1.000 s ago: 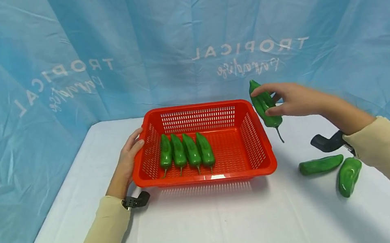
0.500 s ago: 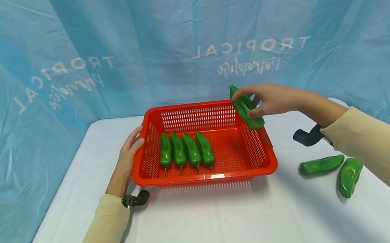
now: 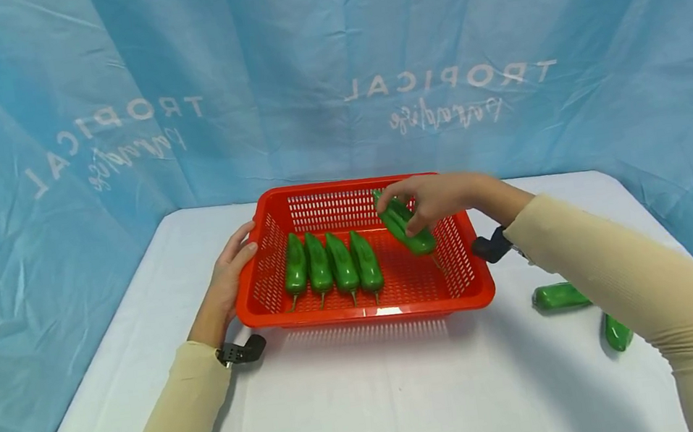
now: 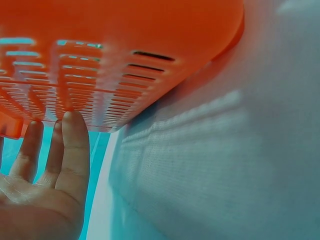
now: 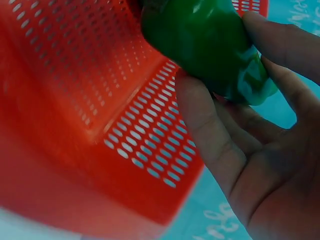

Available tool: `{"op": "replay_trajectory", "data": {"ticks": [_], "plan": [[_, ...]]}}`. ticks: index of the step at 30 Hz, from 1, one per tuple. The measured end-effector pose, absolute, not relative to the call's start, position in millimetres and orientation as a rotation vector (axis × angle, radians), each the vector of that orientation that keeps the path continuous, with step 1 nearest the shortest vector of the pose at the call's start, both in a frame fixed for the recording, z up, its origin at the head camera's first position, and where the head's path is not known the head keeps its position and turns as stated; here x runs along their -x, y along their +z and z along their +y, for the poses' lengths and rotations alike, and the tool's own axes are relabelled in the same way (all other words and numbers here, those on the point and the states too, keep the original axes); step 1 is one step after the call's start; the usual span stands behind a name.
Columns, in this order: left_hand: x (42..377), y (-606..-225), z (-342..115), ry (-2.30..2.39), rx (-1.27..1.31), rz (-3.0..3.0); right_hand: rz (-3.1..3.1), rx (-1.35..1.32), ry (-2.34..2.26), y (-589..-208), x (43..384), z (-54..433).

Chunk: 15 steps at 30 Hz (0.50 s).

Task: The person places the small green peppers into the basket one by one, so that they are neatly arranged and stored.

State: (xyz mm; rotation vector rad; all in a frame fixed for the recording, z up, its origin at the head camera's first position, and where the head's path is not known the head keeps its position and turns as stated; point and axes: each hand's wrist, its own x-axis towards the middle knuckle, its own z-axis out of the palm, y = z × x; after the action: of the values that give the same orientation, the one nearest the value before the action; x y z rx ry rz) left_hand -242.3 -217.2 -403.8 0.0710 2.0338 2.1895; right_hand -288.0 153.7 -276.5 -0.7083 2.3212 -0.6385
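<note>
A long green pepper (image 3: 406, 228) hangs tilted inside the right part of a red plastic basket (image 3: 366, 313), its stem pointing down toward the front. My right hand (image 3: 439, 196) pinches it between thumb and fingers, and the right wrist view shows the pepper's glossy body (image 5: 210, 45) in that grip. Several more green peppers (image 3: 330, 265) lie side by side in the basket's left half, stems to the front. My left hand (image 3: 227, 272) touches the basket's left side; in the left wrist view its straight fingers (image 4: 75, 150) rest against the slotted wall (image 4: 80, 80) from outside.
Two green peppers (image 3: 557, 296) lie on the white tablecloth (image 3: 397, 399) at the right, partly hidden by the right sleeve (image 3: 625, 281). A blue printed curtain (image 3: 314, 67) hangs behind the table and along its sides.
My right hand has carried the pepper leftward from beyond the basket's right rim, over that rim, and down into the basket. The left hand and the basket stay nearly in place.
</note>
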Motion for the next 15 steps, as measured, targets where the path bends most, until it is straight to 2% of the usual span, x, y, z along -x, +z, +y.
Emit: {"op": "replay_trajectory", "data": {"ticks": [15], "plan": [[242, -405, -214, 2.177, -0.059, 2.046, 2.258, 0.637, -0.661, -320, 309, 137]]}}
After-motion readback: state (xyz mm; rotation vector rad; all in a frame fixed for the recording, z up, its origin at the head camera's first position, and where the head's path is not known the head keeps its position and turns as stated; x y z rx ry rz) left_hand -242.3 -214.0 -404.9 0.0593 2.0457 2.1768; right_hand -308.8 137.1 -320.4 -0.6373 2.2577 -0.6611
